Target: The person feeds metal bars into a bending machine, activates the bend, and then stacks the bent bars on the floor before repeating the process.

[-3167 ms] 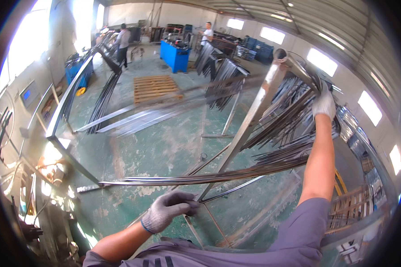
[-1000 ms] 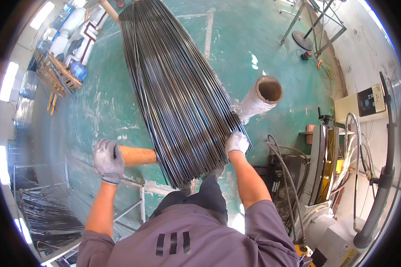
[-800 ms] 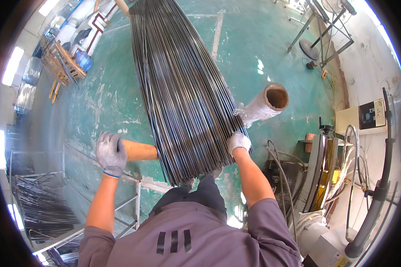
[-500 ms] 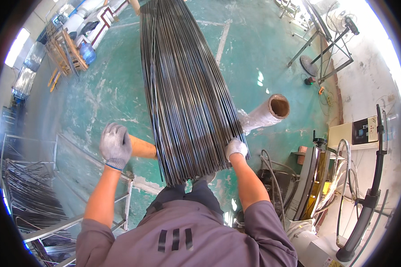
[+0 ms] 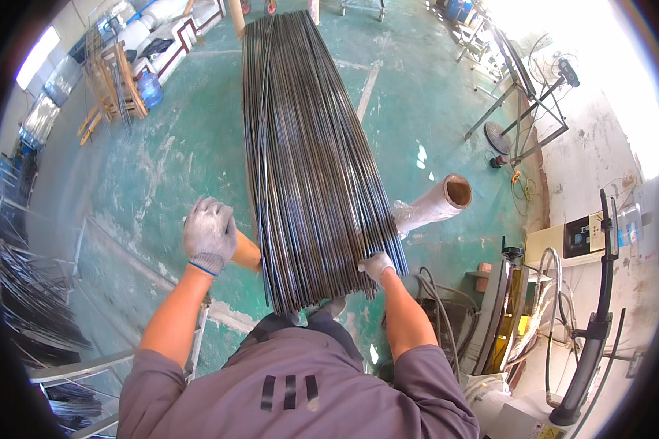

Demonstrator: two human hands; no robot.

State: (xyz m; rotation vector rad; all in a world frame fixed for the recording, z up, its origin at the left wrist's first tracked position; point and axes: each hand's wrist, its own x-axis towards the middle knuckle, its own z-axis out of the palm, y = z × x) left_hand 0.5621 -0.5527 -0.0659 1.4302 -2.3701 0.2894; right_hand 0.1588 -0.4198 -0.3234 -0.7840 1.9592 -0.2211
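A long stack of thin dark metal rods [image 5: 315, 183] runs away from me, its near ends just in front of my legs. My right hand [image 5: 375, 266], in a pale work glove, is closed on rods at the right side of the near ends. To the left of the stack my left hand [image 5: 210, 229], in a grey-white glove with a blue cuff edge, is held up with its fingers curled. It covers one end of a brown cardboard tube [image 5: 246, 251]; whether it grips that tube is hidden.
Right of the stack rises a plastic-wrapped cardboard tube [image 5: 438, 201]. A machine with hoses [image 5: 501, 314] and a wall control box [image 5: 582, 238] stand at right. A metal rack [image 5: 88, 362] with more rods is at lower left. A blue water bottle [image 5: 150, 89] stands farther back.
My right hand has shifted left and nearer to me along the rod ends. My left hand has come to the right, closer to the stack. The view has tilted slightly.
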